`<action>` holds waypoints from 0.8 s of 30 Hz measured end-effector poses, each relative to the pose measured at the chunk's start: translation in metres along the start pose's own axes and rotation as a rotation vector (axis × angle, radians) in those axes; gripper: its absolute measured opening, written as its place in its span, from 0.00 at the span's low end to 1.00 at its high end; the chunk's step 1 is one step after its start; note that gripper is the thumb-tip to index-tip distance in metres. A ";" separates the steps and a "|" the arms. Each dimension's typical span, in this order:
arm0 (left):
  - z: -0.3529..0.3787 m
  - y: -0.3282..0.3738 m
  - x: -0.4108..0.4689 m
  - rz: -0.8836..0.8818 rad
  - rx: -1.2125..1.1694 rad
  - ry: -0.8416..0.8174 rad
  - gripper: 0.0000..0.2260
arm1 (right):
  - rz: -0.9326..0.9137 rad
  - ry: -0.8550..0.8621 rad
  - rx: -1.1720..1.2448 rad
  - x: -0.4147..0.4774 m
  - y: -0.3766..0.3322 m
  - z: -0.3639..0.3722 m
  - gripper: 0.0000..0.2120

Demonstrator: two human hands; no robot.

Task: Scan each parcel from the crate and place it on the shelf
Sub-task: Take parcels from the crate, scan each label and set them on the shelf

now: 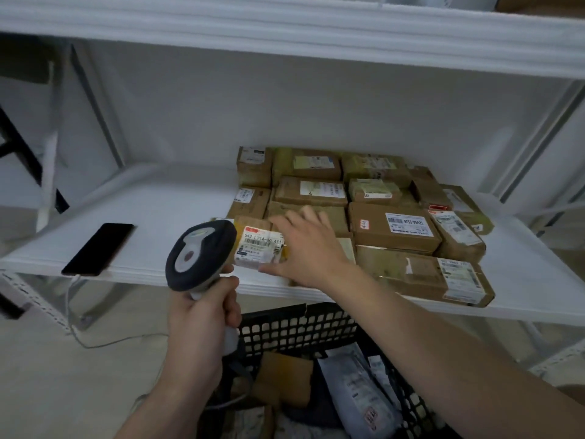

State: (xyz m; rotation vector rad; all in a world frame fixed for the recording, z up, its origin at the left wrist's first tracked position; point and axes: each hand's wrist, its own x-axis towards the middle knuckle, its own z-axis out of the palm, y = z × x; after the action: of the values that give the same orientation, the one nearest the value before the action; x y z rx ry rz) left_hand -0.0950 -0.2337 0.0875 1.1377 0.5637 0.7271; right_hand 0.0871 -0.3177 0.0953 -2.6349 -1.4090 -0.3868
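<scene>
Parcels (pixel 392 229) in brown card already fill the right part of the white shelf (pixel 164 217), packed close in rows, labels up. That is the finished share of your job, and it looks like a good many.

Your small parcel (pixel 258 248), the one with a white label printed in dark digits, sits at the front left corner of that group, close to the shelf's near edge. It appears to be resting on the shelf, so this one is at the placing stage.

Below the shelf, the black lattice crate (pixel 294 327) is not yet empty. It holds a grey mail bag (pixel 357 391), a brown box (pixel 285 378) and more wrapped items underneath. How many remain cannot be counted.

Your right hand (pixel 308 248) reaches forward over the crate, forearm stretched out. It lies on the right side of the small parcel, fingers spread and fairly straight, thumb against the near edge. The fingers are not curled round it, so this reads as a settling push or a release. The fingertips are blurred.

Your left hand (pixel 202 315) is wrapped tightly round the handle of the scanner (pixel 199 255). It holds the scanner upright, head just left of the small parcel.

A dark phone (pixel 98 248) lies on the left of the shelf, with a cable trailing down.
</scene>
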 end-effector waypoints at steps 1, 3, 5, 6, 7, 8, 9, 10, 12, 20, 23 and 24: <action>-0.003 0.003 0.001 0.005 -0.011 0.006 0.07 | -0.012 -0.030 -0.011 0.010 -0.007 0.006 0.42; -0.008 0.007 0.003 0.016 -0.024 0.008 0.07 | -0.033 -0.100 -0.042 0.027 -0.018 0.019 0.42; -0.013 0.009 0.005 0.025 -0.025 0.013 0.07 | -0.048 -0.148 -0.067 0.040 -0.025 0.032 0.41; -0.014 0.010 0.005 0.027 -0.026 0.014 0.06 | -0.048 -0.161 -0.068 0.045 -0.028 0.038 0.40; -0.015 0.011 0.006 0.029 -0.029 0.014 0.05 | -0.047 -0.177 -0.067 0.049 -0.032 0.044 0.39; -0.016 0.012 0.007 0.032 -0.026 0.011 0.03 | -0.044 -0.198 -0.071 0.053 -0.035 0.050 0.39; -0.016 0.013 0.007 0.036 -0.017 0.009 0.02 | -0.038 -0.226 -0.083 0.056 -0.039 0.055 0.40; -0.016 0.014 0.008 0.039 -0.006 0.010 0.01 | -0.033 -0.255 -0.100 0.058 -0.043 0.061 0.41; -0.015 0.016 0.009 0.038 0.013 0.015 0.05 | -0.032 -0.299 -0.144 0.061 -0.047 0.072 0.41; -0.014 0.018 0.012 0.041 0.030 -0.002 0.04 | 0.014 -0.307 -0.205 0.058 -0.047 0.097 0.36; -0.011 0.018 0.011 0.053 0.037 -0.022 0.05 | 0.019 -0.357 -0.199 0.058 -0.042 0.088 0.34; -0.009 0.018 0.010 0.055 0.039 -0.026 0.05 | 0.025 -0.375 -0.201 0.058 -0.038 0.085 0.33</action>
State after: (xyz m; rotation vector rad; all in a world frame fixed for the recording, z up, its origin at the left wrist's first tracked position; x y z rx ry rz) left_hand -0.0993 -0.2160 0.1006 1.2009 0.5284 0.7498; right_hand 0.1000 -0.2307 0.0295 -3.0059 -1.5035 -0.0286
